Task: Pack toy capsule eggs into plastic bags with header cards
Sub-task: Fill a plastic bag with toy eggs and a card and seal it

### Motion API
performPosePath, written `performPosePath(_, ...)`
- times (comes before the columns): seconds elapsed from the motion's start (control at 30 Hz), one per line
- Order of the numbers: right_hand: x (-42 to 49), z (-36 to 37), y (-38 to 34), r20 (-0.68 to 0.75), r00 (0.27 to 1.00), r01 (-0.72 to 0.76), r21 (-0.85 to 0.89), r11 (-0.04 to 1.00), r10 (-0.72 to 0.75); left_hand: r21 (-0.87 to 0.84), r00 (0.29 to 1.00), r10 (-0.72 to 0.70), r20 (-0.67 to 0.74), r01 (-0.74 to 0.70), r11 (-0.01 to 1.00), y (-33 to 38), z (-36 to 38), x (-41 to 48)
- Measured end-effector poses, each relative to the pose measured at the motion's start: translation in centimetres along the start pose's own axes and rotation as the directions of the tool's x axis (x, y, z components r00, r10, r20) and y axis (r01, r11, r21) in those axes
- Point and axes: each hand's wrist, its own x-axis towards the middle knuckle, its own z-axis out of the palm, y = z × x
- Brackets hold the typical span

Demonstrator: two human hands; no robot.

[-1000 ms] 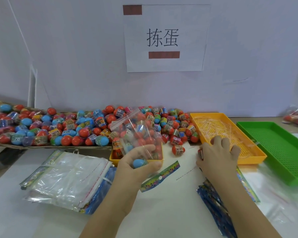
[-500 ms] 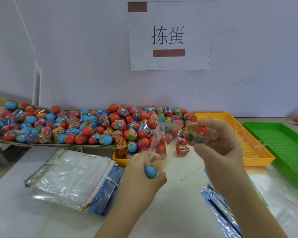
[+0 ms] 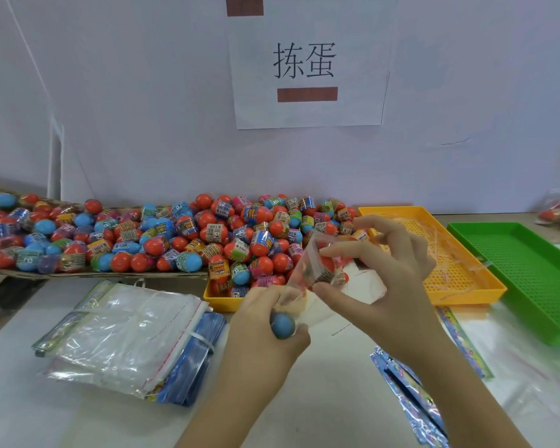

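Left hand [image 3: 265, 334] is curled round the bottom of the clear bag [image 3: 299, 279], gripping a blue egg [image 3: 282, 323] through the film. Right hand [image 3: 385, 273] pinches a red egg [image 3: 328, 268] between thumb and forefinger at the bag's mouth, other fingers spread. Egg pile [image 3: 175, 240] lies just beyond both hands. Bundled bags [image 3: 126, 334] sit left of the left hand, header cards [image 3: 408, 396] under the right forearm. Orange tray [image 3: 466, 286] and green tray [image 3: 530, 279] lie to the right.

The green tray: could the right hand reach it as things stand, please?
Probably yes; only the low yellow tray lies between it and the green tray, but the right hand is pinching a capsule egg at the clear bag.
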Motion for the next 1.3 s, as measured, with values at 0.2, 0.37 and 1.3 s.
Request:
performPosePath(0.2,0.3,-0.6,0.5,0.146,0.985,-0.104,0.046,0.993,0.097,-0.046,0.998,-0.002,0.068,0.006,0.999,0.2,-0.2,-0.2)
performPosePath(0.37,0.4,-0.9,0.7,0.17,0.981,-0.111,0.074,0.991,0.097,-0.089,0.997,-0.011,0.083,0.018,0.996,0.4,-0.3,-0.1)
performPosePath(1.3,0.7,1.2,1.8,0.468,0.862,-0.429,0.471,0.771,0.194,-0.651,0.879,-0.266,0.395,0.472,0.594,1.8,-2.2,1.0)
